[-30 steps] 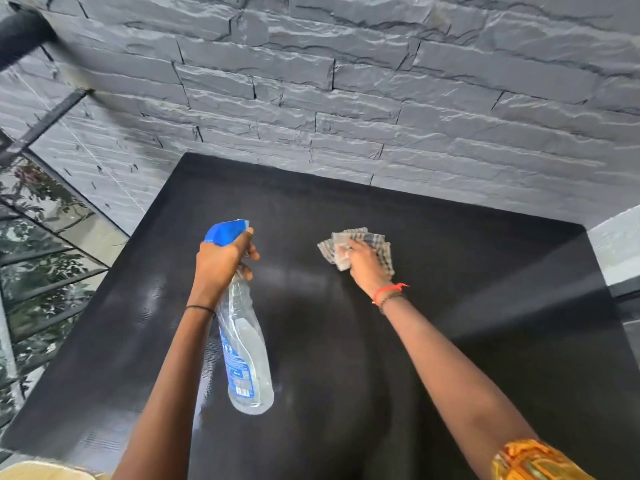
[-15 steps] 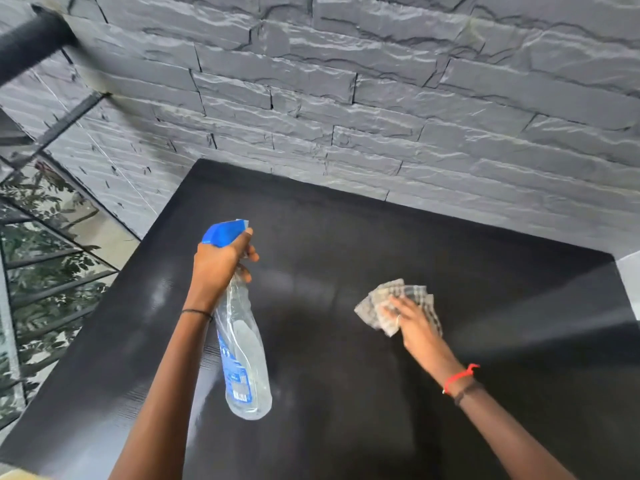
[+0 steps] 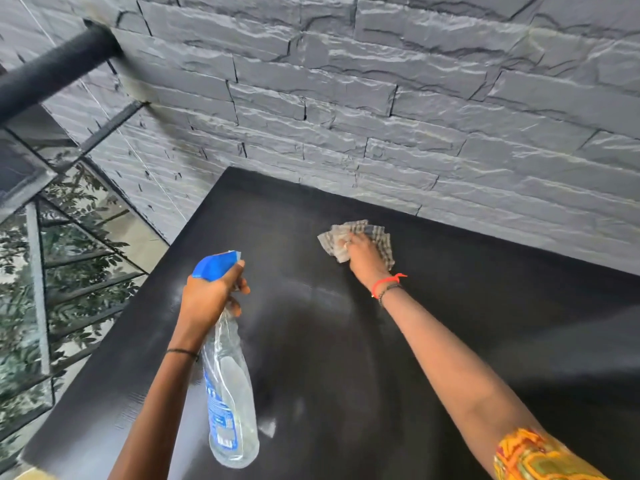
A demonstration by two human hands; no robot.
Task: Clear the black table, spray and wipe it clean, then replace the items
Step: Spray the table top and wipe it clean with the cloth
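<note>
The black table (image 3: 485, 306) fills the lower frame, bare of items, with faint wet streaks near its middle. My left hand (image 3: 207, 296) grips the neck of a clear spray bottle (image 3: 230, 393) with a blue trigger head, held tilted above the table's left part. My right hand (image 3: 365, 258) presses a grey checked cloth (image 3: 346, 233) flat on the table toward its far edge, fingers spread over the cloth.
A grey stone-brick wall (image 3: 381, 98) runs along the table's far side. A black pipe (image 3: 55, 71) juts from the wall at upper left. Left of the table stand a glass panel and metal railing (image 3: 38, 289) with foliage behind.
My right hand slid the cloth toward me and to the right, then back out toward the far edge. The left hand with the bottle stayed in place.
</note>
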